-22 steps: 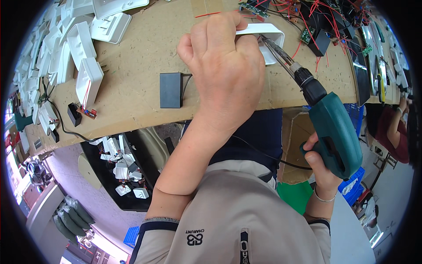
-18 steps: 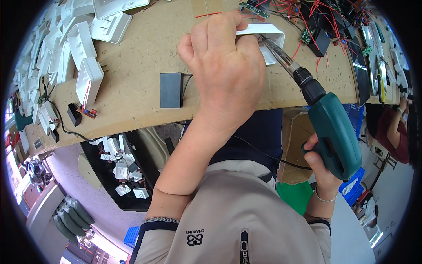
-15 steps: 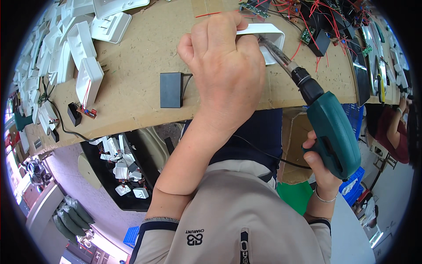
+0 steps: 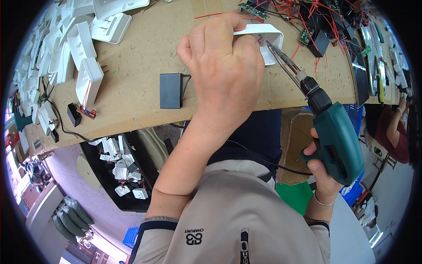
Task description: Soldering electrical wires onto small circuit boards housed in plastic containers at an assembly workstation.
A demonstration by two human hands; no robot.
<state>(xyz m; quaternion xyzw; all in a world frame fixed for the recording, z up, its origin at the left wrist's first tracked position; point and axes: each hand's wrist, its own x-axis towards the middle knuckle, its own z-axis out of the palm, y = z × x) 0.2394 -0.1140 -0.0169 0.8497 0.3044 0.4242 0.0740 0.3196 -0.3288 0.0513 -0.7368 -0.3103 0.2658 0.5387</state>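
Observation:
My left hand [image 4: 226,72] is closed on a white plastic case [image 4: 276,35], gripping its left side and pressing it near the cardboard worktop. Its fingers hide much of the case's inside. In my right hand [image 4: 323,174] is a green soldering gun [image 4: 337,141], gripped by its handle with a finger at the trigger. The gun's thin metal tip points up and left into the case's open right end; whether it touches anything there I cannot tell. A flat black box [image 4: 170,91] with a thin cable lies left of my left wrist.
Many white case parts [image 4: 81,44] are heaped at the left. Circuit boards and red wires [image 4: 325,20] lie tangled at the back right. Below the worktop's left edge stands a black bin [image 4: 107,185] of white pieces. A person in dark red [image 4: 393,134] sits at far right.
The soldering gun has shifted slightly right and down, its tip drawn back a little from inside the case. My left hand and the case have barely moved.

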